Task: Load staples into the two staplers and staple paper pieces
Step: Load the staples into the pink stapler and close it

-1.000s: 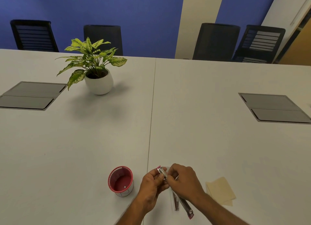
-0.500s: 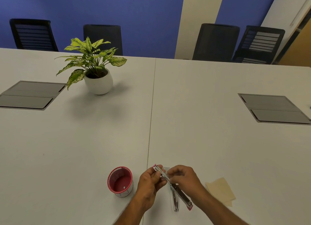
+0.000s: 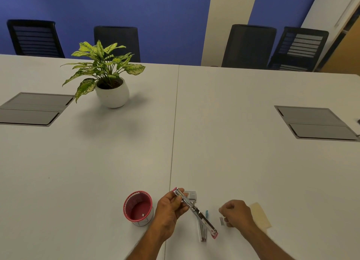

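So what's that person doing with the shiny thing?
A person is loading a stapler. The left hand holds the opened pink stapler above the white table. The right hand has let go of it and reaches down by a small strip of staples lying on the table. A little staple box, yellowish paper pieces and a pink cup sit nearby. No paper is stapled yet.

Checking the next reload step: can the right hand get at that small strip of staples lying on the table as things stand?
Probably yes. The right hand hovers right beside the staple strip, nothing lies between them, and the stapler held by the left hand stays off to the side.
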### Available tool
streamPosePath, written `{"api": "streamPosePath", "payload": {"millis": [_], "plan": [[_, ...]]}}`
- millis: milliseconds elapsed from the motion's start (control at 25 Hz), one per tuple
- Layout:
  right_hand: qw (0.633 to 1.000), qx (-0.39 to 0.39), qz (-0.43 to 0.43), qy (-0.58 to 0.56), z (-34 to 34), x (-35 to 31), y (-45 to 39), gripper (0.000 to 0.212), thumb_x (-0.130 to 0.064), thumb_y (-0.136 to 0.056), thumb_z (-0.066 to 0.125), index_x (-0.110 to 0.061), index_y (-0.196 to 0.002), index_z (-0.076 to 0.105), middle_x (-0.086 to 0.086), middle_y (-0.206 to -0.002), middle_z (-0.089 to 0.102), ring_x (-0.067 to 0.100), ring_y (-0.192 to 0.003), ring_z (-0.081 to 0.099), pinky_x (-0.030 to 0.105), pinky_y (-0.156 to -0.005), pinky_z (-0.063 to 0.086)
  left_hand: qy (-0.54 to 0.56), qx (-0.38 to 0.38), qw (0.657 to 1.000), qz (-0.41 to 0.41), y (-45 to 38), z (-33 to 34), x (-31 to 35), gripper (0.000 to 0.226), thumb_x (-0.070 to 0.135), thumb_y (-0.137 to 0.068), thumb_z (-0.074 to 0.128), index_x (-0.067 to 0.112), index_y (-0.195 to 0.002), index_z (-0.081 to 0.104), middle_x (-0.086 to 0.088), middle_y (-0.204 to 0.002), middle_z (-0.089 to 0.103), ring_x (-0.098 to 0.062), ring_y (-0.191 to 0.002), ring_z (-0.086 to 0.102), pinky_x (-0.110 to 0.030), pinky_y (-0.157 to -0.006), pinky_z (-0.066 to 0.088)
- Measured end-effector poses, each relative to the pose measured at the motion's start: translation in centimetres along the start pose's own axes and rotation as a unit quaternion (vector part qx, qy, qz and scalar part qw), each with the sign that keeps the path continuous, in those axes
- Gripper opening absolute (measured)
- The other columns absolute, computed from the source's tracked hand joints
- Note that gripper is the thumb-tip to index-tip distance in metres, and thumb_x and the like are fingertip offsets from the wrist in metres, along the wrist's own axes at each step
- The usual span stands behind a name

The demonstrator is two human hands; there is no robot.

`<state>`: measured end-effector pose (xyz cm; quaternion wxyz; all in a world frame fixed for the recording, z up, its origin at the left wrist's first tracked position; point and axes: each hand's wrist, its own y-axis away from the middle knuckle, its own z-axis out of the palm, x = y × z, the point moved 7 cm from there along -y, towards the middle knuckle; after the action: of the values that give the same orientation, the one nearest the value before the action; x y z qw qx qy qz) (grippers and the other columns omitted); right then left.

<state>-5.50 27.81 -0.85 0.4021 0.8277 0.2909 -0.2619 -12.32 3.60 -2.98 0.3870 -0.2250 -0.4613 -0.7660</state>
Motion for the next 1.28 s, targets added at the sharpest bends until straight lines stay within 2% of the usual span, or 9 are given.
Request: {"api": "streamPosePath", "payload": {"millis": [160,360,440,560,680,800,920,1040,1280], "plan": [[0.988,0.008,0.001,0.157,0.4,1.4,-0.6,0.028,-0.025,-0.075,0.078,-0.018,-0.053,0.062,-0.003,-0.057,0.068,0.021,-0.059,0.066,0.031,-0.067,0.057,-0.002,0.000,1.000,-0.002,0.0,0.2,-0.1,0.023,-0.001,-0.097,0.052,0.003,-0.115,0.065,-0.007,-0.089,0.078,-0.026,-0.085,0.066,-0.029,-0.065,0.063],[0.978,-0.003,0.000,0.210,1.6,2.3,-0.8,0.018,-0.031,-0.078,0.073,-0.026,-0.070,0.058,0.000,-0.092,0.074,0.021,-0.090,0.070,0.026,-0.078,0.052,0.004,0.002,1.000,-0.004,0.0,0.1,-0.3,0.022,-0.002,-0.097,0.052,0.004,-0.114,0.065,-0.007,-0.091,0.078,-0.026,-0.086,0.067,-0.028,-0.063,0.062],[0.974,-0.005,-0.017,0.225,1.8,2.1,-0.8,0.012,-0.028,-0.080,0.069,-0.026,-0.074,0.060,-0.002,-0.096,0.074,0.019,-0.095,0.068,0.025,-0.080,0.050,0.009,0.002,1.000,-0.002,0.0,0.1,-0.4,0.022,-0.001,-0.097,0.052,0.004,-0.114,0.065,-0.007,-0.092,0.078,-0.025,-0.085,0.068,-0.028,-0.063,0.061],[0.972,-0.009,-0.032,0.231,1.9,1.9,-0.5,0.008,-0.025,-0.079,0.066,-0.026,-0.072,0.061,-0.004,-0.092,0.073,0.018,-0.091,0.068,0.025,-0.077,0.050,0.010,0.001,1.000,-0.003,0.0,0.1,-0.5,0.021,0.000,-0.097,0.053,0.005,-0.114,0.065,-0.006,-0.091,0.078,-0.023,-0.082,0.069,-0.027,-0.063,0.061],[0.984,-0.006,-0.045,0.171,1.9,1.0,-0.1,0.008,-0.016,-0.070,0.069,-0.019,-0.065,0.064,-0.002,-0.073,0.073,0.017,-0.071,0.070,0.026,-0.066,0.053,0.006,0.004,1.000,-0.004,0.1,0.1,-0.4,0.021,0.000,-0.097,0.053,0.006,-0.113,0.065,-0.005,-0.091,0.079,-0.021,-0.081,0.072,-0.028,-0.063,0.061],[0.998,-0.039,-0.039,0.043,2.1,-0.1,0.2,0.008,0.000,-0.067,0.076,-0.005,-0.068,0.070,0.009,-0.061,0.072,0.017,-0.049,0.067,0.031,-0.055,0.058,0.004,0.006,1.000,-0.005,0.1,0.1,-0.4,0.021,-0.001,-0.097,0.052,0.006,-0.113,0.065,-0.006,-0.092,0.079,-0.022,-0.082,0.073,-0.028,-0.063,0.061],[0.995,-0.079,-0.026,-0.056,2.2,-1.2,0.8,0.021,0.005,-0.066,0.081,-0.005,-0.083,0.076,0.017,-0.071,0.074,0.022,-0.057,0.067,0.036,-0.060,0.062,0.006,0.003,1.000,-0.007,0.2,0.3,-0.4,0.022,-0.001,-0.097,0.052,0.005,-0.113,0.065,-0.008,-0.092,0.079,-0.022,-0.081,0.074,-0.028,-0.063,0.061],[0.989,-0.081,-0.052,-0.111,2.1,-3.2,1.2,0.021,0.006,-0.066,0.084,-0.004,-0.084,0.078,0.019,-0.077,0.075,0.025,-0.062,0.068,0.041,-0.069,0.064,0.011,0.001,1.000,-0.006,0.2,0.3,-0.3,0.022,-0.001,-0.097,0.052,0.004,-0.115,0.064,-0.011,-0.096,0.078,-0.024,-0.084,0.074,-0.028,-0.063,0.062],[0.970,-0.086,-0.104,-0.204,2.4,-8.4,2.7,0.016,0.004,-0.077,0.077,-0.007,-0.089,0.078,0.014,-0.076,0.073,0.028,-0.068,0.072,0.033,-0.064,0.061,0.006,-0.003,1.000,-0.004,0.1,0.7,-0.5,0.023,0.000,-0.098,0.052,0.004,-0.116,0.065,-0.014,-0.099,0.077,-0.025,-0.084,0.071,-0.028,-0.064,0.061]]}}
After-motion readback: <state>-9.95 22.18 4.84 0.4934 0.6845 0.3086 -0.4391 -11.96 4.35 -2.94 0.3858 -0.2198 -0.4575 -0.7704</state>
